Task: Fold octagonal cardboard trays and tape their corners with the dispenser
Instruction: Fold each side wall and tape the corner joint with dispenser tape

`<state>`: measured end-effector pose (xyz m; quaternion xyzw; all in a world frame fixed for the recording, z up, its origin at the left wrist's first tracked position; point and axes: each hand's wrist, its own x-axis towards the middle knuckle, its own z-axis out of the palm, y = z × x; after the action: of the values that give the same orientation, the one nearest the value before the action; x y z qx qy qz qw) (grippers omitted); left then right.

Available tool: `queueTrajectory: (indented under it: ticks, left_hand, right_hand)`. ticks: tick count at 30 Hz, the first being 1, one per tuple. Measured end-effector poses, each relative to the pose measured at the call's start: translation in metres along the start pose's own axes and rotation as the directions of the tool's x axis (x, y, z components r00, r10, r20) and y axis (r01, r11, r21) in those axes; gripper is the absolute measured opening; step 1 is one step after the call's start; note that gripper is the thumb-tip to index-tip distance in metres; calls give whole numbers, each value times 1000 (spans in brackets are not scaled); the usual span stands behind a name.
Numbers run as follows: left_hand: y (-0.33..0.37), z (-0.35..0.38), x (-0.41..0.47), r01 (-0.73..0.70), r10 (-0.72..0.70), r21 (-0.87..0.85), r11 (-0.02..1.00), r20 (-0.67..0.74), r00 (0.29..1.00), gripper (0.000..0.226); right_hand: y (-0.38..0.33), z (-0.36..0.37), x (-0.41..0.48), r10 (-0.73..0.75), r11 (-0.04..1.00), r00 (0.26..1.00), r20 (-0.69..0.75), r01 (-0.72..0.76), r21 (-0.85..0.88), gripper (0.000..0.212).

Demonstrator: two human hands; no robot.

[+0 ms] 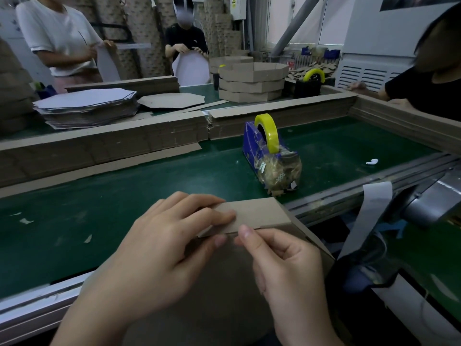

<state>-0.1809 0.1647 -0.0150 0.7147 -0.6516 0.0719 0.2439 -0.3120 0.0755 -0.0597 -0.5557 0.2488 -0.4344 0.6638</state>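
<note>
A brown cardboard tray (259,213) sits at the near edge of the green belt, one side flap folded up. My left hand (159,248) lies over the flap with fingers stretched along its outer face and the thumb under its lower edge. My right hand (287,268) pinches the flap's lower edge between thumb and forefinger, right beside the left fingertips. Beyond the tray stands a blue tape dispenser (269,156) with a yellow roll, wrapped in clear tape at its front. Neither hand touches it.
Cardboard strip stacks (104,146) wall the belt's far side. Flat octagon blanks (87,108) and folded trays (252,81) lie behind, with a second dispenser (309,83). Three other people work around the table. A small white object (372,161) lies on the belt's right.
</note>
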Motion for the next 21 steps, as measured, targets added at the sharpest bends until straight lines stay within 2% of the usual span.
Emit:
queueTrajectory:
  ticks: [4, 7, 10, 13, 16, 21]
  left_hand:
    - [0, 0, -3, 8, -8, -35, 999, -10, 1000, 34]
    - [-1, -1, -4, 59, -63, -101, 993, -40, 997, 25]
    - [-1, -2, -4, 3, -2, -57, 998, 4, 1000, 28]
    - [-3, -6, -4, -34, 35, -29, 999, 55, 998, 36]
    - [2, -9, -3, 52, -49, -113, 992, 35, 998, 34]
    - [20, 6, 6, 226, -219, 29, 974, -155, 963, 35]
  right_hand:
    - [4, 2, -1, 68, 998, 996, -53, -67, 8, 34]
    - [5, 2, -1, 91, 995, 994, -64, -93, -31, 40]
    - [4, 0, -2, 100, 993, 994, -33, -102, -51, 40]
    - [-2, -6, -3, 132, 990, 988, 77, -127, -63, 29]
    - [-9, -13, -3, 175, 984, 967, 187, -164, -75, 14]
    - [-6, -15, -1, 176, 980, 967, 184, -154, -126, 14]
